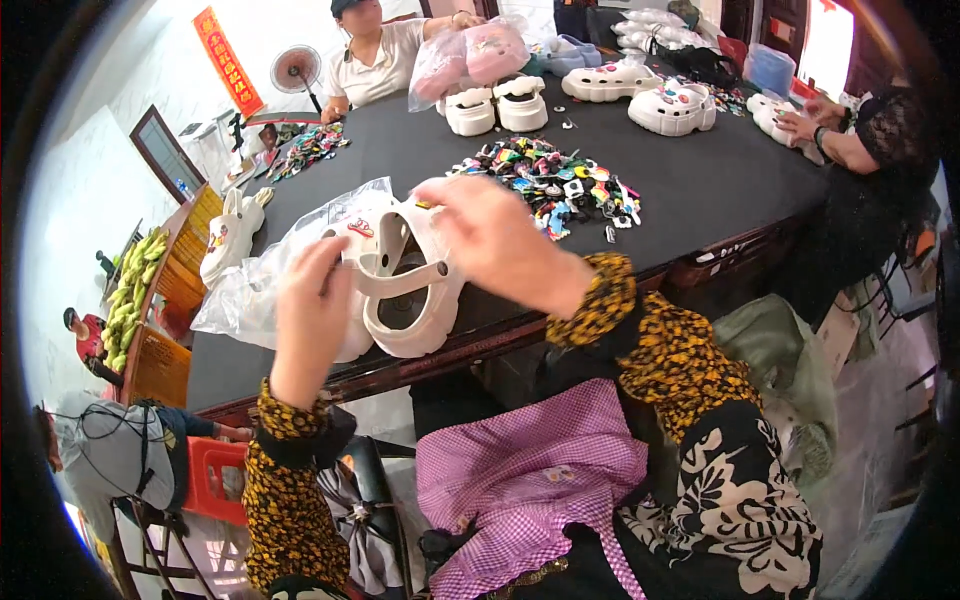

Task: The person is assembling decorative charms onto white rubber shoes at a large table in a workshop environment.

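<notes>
A pair of white clogs (440,318) lies at the near edge of the dark table, partly on a clear plastic bag (270,275). The nearer clog's heel opening and strap face me. A red charm (360,228) sits on the left clog's upper. My left hand (316,290) is closed at the side of the left clog, its fingertips bent against the shoe. My right hand (500,235) curls over the other clog's toe, thumb lower and fingers on top. A tiny coloured piece shows by its fingertips, too small to name.
Beyond my hands lies a heap of colourful shoe charms (560,185). More white clogs (672,108) and bagged pink clogs (495,55) stand farther back. A co-worker (375,65) sits across; another person's hands (805,125) hold a clog at right. A red stool (215,480) stands lower left.
</notes>
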Action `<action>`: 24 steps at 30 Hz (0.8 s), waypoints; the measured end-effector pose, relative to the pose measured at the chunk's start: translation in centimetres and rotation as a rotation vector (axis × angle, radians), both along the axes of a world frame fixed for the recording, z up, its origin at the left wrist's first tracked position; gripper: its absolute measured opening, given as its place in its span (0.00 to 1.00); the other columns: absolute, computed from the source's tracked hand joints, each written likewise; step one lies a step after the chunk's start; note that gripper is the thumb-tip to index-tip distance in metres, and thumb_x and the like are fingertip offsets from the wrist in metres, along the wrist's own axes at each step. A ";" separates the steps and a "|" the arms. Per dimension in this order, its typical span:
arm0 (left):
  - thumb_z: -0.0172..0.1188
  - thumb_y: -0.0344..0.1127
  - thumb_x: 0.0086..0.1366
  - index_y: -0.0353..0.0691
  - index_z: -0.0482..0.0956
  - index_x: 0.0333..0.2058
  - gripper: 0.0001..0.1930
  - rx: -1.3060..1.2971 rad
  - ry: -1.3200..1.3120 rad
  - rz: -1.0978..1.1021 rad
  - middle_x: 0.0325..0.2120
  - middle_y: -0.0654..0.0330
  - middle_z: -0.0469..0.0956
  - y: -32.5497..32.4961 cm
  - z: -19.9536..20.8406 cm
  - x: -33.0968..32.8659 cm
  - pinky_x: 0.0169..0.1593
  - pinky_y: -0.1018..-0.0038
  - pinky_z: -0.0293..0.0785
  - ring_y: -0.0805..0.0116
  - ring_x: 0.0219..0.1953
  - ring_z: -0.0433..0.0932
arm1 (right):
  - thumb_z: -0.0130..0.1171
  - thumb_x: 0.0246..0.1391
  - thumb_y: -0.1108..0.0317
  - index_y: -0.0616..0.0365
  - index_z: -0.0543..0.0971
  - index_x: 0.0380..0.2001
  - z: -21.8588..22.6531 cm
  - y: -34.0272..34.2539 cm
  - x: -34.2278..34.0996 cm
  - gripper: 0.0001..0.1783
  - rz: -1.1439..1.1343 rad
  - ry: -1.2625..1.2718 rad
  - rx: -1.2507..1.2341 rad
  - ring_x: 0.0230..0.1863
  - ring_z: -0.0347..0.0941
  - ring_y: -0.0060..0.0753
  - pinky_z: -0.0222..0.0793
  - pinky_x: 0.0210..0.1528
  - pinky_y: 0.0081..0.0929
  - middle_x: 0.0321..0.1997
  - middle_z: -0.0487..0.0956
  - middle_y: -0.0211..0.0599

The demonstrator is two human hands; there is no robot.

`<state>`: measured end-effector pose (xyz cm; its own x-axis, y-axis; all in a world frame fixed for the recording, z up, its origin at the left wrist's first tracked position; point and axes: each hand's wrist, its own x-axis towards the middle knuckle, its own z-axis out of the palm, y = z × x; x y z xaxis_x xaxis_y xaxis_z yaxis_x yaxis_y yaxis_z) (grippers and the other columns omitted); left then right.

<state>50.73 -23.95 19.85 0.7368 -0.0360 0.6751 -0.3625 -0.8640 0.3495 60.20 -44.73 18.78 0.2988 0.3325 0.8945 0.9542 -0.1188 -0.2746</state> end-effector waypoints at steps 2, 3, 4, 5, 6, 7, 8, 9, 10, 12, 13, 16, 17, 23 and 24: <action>0.60 0.36 0.56 0.32 0.77 0.37 0.14 0.124 0.091 0.022 0.34 0.51 0.77 -2.8 0.2 -0.3 0.47 0.64 0.68 0.53 0.42 0.73 | 0.50 0.54 0.78 0.65 0.76 0.40 0.2 -2.0 1.4 0.10 0.041 0.266 0.049 0.37 0.75 0.29 0.71 0.40 0.23 0.36 0.78 0.41; 0.61 0.42 0.55 0.32 0.78 0.34 0.16 0.173 0.180 0.042 0.32 0.52 0.77 -3.9 0.8 -0.6 0.47 0.64 0.66 0.54 0.41 0.72 | 0.51 0.54 0.78 0.66 0.76 0.39 0.2 -3.1 2.1 0.10 0.035 0.347 0.036 0.38 0.74 0.24 0.70 0.41 0.21 0.37 0.79 0.38; 0.61 0.42 0.55 0.32 0.78 0.34 0.16 0.165 0.175 0.049 0.32 0.52 0.77 -3.9 0.6 -0.1 0.47 0.64 0.66 0.54 0.41 0.72 | 0.51 0.54 0.78 0.66 0.76 0.39 0.3 -4.2 2.5 0.10 0.014 0.365 0.014 0.38 0.74 0.21 0.70 0.41 0.19 0.37 0.79 0.36; 0.61 0.46 0.54 0.34 0.78 0.32 0.18 0.360 0.165 0.070 0.29 0.53 0.76 -3.9 0.1 0.5 0.47 0.63 0.64 0.55 0.40 0.72 | 0.50 0.54 0.78 0.66 0.77 0.39 0.4 -5.2 2.8 0.10 -0.006 0.382 -0.007 0.37 0.73 0.19 0.70 0.41 0.18 0.37 0.79 0.34; 0.62 0.50 0.53 0.35 0.78 0.29 0.20 0.558 0.156 0.085 0.27 0.55 0.76 -4.0 -0.4 1.1 0.48 0.62 0.62 0.57 0.39 0.72 | 0.50 0.54 0.78 0.66 0.77 0.39 0.2 -6.2 3.1 0.10 0.000 0.421 -0.029 0.38 0.73 0.18 0.69 0.40 0.18 0.37 0.79 0.33; 0.62 0.50 0.53 0.35 0.78 0.29 0.20 0.554 0.154 0.088 0.27 0.55 0.76 -4.3 -0.8 1.4 0.48 0.62 0.62 0.57 0.39 0.72 | 0.50 0.54 0.78 0.65 0.77 0.39 -0.2 -7.1 3.5 0.10 0.007 0.460 -0.050 0.38 0.73 0.17 0.69 0.40 0.17 0.37 0.79 0.33; 0.62 0.52 0.53 0.36 0.77 0.29 0.21 0.637 0.205 0.089 0.27 0.55 0.75 -4.6 -1.1 1.6 0.49 0.62 0.61 0.57 0.39 0.72 | 0.50 0.54 0.78 0.65 0.78 0.37 -0.7 -7.6 3.8 0.09 0.017 0.509 -0.043 0.38 0.73 0.17 0.69 0.40 0.17 0.37 0.80 0.33; 0.61 0.55 0.52 0.36 0.77 0.29 0.23 0.723 0.263 0.088 0.27 0.55 0.74 -4.8 -1.4 1.6 0.50 0.61 0.59 0.58 0.39 0.72 | 0.50 0.54 0.78 0.65 0.78 0.37 -0.8 -7.9 3.6 0.09 0.020 0.513 -0.044 0.38 0.73 0.17 0.69 0.40 0.17 0.37 0.80 0.33; 0.61 0.51 0.52 0.37 0.77 0.27 0.19 0.754 0.227 0.075 0.27 0.56 0.74 -5.0 -1.8 1.7 0.49 0.61 0.60 0.58 0.38 0.72 | 0.50 0.54 0.78 0.64 0.78 0.37 -0.9 -8.2 3.3 0.09 0.012 0.529 -0.087 0.38 0.73 0.18 0.69 0.40 0.17 0.36 0.80 0.33; 0.61 0.48 0.52 0.37 0.77 0.26 0.17 0.726 0.224 0.055 0.27 0.56 0.74 -5.4 -1.6 1.7 0.50 0.61 0.60 0.58 0.38 0.73 | 0.52 0.53 0.78 0.64 0.79 0.36 -1.3 -8.1 3.3 0.09 0.043 0.532 -0.088 0.35 0.73 0.17 0.69 0.38 0.17 0.35 0.80 0.32; 0.61 0.45 0.52 0.38 0.77 0.24 0.15 0.697 0.214 0.033 0.27 0.56 0.74 -5.6 -1.4 1.8 0.50 0.61 0.60 0.58 0.37 0.73 | 0.52 0.53 0.78 0.64 0.79 0.36 -1.5 -8.2 3.1 0.09 0.045 0.530 -0.082 0.35 0.73 0.17 0.69 0.38 0.17 0.35 0.80 0.32; 0.60 0.40 0.51 0.37 0.77 0.23 0.11 0.677 0.326 0.045 0.27 0.55 0.74 -4.0 -0.8 1.4 0.53 0.60 0.60 0.57 0.36 0.74 | 0.52 0.52 0.77 0.65 0.78 0.34 -1.7 -8.4 2.3 0.07 0.030 0.561 -0.113 0.33 0.75 0.27 0.69 0.38 0.24 0.32 0.79 0.40; 0.60 0.38 0.51 0.38 0.76 0.23 0.09 0.661 0.343 0.047 0.26 0.55 0.74 -2.8 -0.7 1.2 0.54 0.59 0.59 0.57 0.36 0.74 | 0.52 0.52 0.77 0.65 0.78 0.34 -1.9 -8.6 2.5 0.07 0.026 0.565 -0.108 0.33 0.75 0.27 0.69 0.38 0.24 0.32 0.79 0.40; 0.60 0.33 0.53 0.41 0.75 0.32 0.08 0.628 0.309 0.053 0.31 0.60 0.74 3.3 -1.0 -1.3 0.60 0.54 0.52 0.59 0.42 0.74 | 0.51 0.53 0.78 0.62 0.79 0.35 -3.0 -10.4 3.4 0.09 -0.043 0.586 -0.191 0.30 0.68 0.15 0.64 0.33 0.16 0.30 0.77 0.28; 0.60 0.33 0.53 0.41 0.75 0.34 0.09 0.649 0.285 0.033 0.32 0.60 0.74 3.5 -1.2 -1.6 0.60 0.54 0.52 0.60 0.42 0.74 | 0.50 0.53 0.77 0.62 0.79 0.35 -3.3 -10.2 3.8 0.09 -0.035 0.534 -0.185 0.29 0.68 0.15 0.64 0.32 0.16 0.29 0.77 0.29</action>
<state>49.17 -20.49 18.68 0.8892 -0.3404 0.3056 -0.3038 -0.9389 -0.1619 63.95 -54.93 15.46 0.7075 0.4512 0.5440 0.6832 -0.2394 -0.6899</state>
